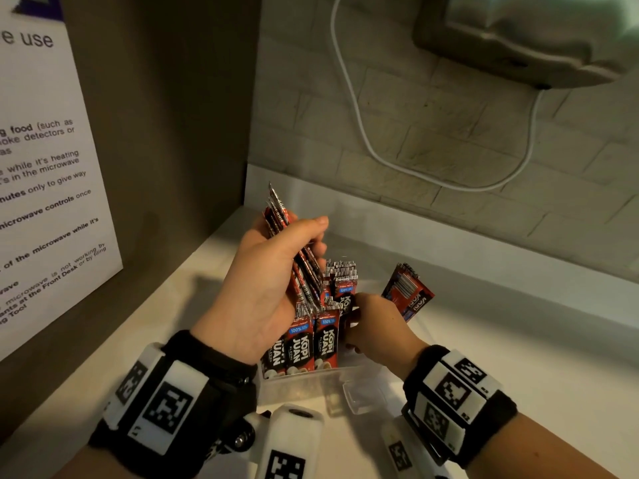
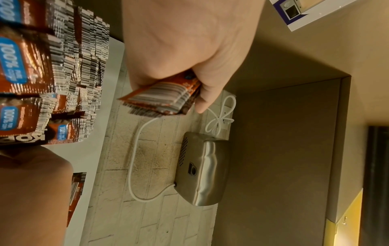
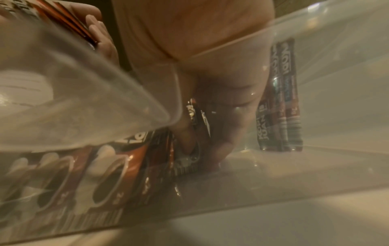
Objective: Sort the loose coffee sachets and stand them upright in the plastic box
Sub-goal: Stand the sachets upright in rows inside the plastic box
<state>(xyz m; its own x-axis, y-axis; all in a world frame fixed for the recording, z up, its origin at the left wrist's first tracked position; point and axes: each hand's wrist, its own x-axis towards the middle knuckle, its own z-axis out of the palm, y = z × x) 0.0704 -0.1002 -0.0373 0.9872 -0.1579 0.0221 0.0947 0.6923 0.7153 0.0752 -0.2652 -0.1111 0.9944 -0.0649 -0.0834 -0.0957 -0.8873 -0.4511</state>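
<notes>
A clear plastic box (image 1: pixel 304 387) stands on the white counter. Rows of red-and-black coffee sachets (image 1: pixel 325 340) stand upright in its left part. A smaller group (image 1: pixel 408 293) leans at its far right end, also seen through the wall in the right wrist view as sachets (image 3: pixel 282 108). My left hand (image 1: pixel 304 243) grips a bundle of sachets (image 1: pixel 281 216) above the box; the left wrist view shows the bundle's ends (image 2: pixel 160 98) sticking out of the fist. My right hand (image 1: pixel 373 326) reaches down inside the box, thumb and fingers pinching one sachet (image 3: pixel 197 119) near the floor.
A printed notice (image 1: pixel 45 167) hangs on the left side wall. A metal dispenser (image 1: pixel 518 36) with a looping white cable (image 1: pixel 363 133) is mounted on the brick back wall. The counter (image 1: pixel 536 357) runs on to the right of the box.
</notes>
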